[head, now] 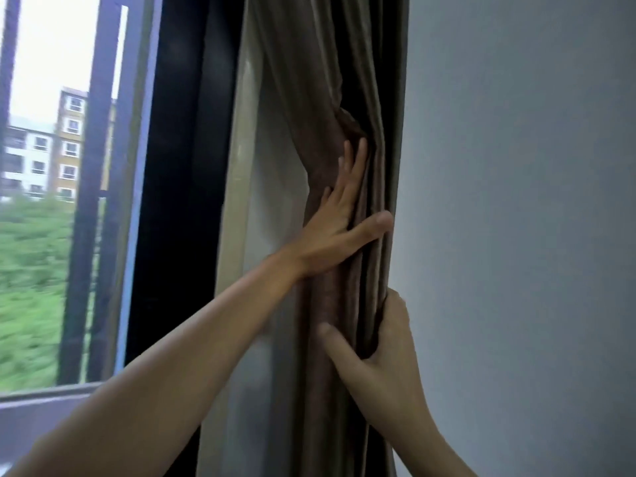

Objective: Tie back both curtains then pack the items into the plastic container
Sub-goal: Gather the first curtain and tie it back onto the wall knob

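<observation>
1. Head view: the curtain (327,98) hangs bunched into a narrow column of taupe folds, between the dark window frame (179,166) and the grey wall (516,201).
2. The left hand (339,228) lies flat on the front of the bunched fabric, its arm reaching up from the lower left of the picture.
3. Its fingers (354,166) are stretched out long and slightly apart, pointing upward, with the tips pushed into a crumpled fold of the curtain above them.
4. The left thumb (375,225) is spread wide from those fingers and presses on the folds at the wall side; this hand is open and pressing, not gripping.
5. The right hand (385,359) is lower on the same column, below the left fingers, with its arm coming up from the bottom right.
6. The right fingers wrap round the wall-side edge of the bunch and are hidden behind the fabric, while the right thumb (330,342) lies across the front folds; the hand is clamped on the curtain.
7. Between the two hands the folds run straight down, gathered tight.
8. Just beside the left fingers, on the window side, a pale lining (272,187) of the curtain shows as a smooth strip.
9. Further out on that side, well apart from the fingers, the window glass shows apartment buildings (44,146) and green foliage (31,270), both blurred.
10. No tie-back band can be made out around the curtain; the fabric is held by the hands alone.
</observation>
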A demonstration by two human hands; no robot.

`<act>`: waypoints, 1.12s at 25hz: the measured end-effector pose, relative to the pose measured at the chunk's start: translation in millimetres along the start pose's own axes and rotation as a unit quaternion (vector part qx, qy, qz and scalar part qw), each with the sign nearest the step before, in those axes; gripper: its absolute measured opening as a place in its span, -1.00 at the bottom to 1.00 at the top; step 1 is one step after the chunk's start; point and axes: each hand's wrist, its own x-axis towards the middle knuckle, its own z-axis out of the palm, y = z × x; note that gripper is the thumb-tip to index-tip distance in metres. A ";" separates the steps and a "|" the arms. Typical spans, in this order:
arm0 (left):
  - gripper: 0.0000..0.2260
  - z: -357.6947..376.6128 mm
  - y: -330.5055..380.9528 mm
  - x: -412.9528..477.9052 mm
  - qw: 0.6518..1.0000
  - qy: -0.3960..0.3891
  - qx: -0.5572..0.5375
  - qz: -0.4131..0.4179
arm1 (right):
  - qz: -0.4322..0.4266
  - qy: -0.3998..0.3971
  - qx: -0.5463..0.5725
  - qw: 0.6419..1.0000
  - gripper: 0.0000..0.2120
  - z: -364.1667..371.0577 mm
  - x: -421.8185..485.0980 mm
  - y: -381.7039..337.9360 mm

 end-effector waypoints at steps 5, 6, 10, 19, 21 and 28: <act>-0.13 -33.5 21.3 -50.5 0.997 0.005 -0.051 -0.065 | 0.019 -0.037 0.138 0.990 -0.68 4.4 -3.9 -14.2; -0.14 -41.5 26.2 -61.9 0.996 0.014 -0.055 -0.067 | 0.021 -0.045 0.151 0.987 -0.66 6.1 -5.2 -16.2; -0.20 -80.3 45.3 -110.2 0.992 0.069 -0.021 -0.106 | -0.012 -0.065 0.179 0.982 -0.66 16.6 -11.2 -27.0; -0.38 -159.1 98.5 -222.7 0.935 0.146 0.031 -0.323 | 0.072 -0.046 0.254 0.963 -0.38 44.5 10.7 -42.6; -0.61 -160.7 105.4 -236.1 0.915 0.179 0.032 -0.360 | 0.072 -0.133 0.308 0.939 -0.28 58.0 13.6 -40.1; -0.47 -108.4 79.3 -281.9 0.858 0.229 -0.098 -0.450 | 0.121 -0.268 0.385 0.875 -0.05 122.1 -65.6 -24.8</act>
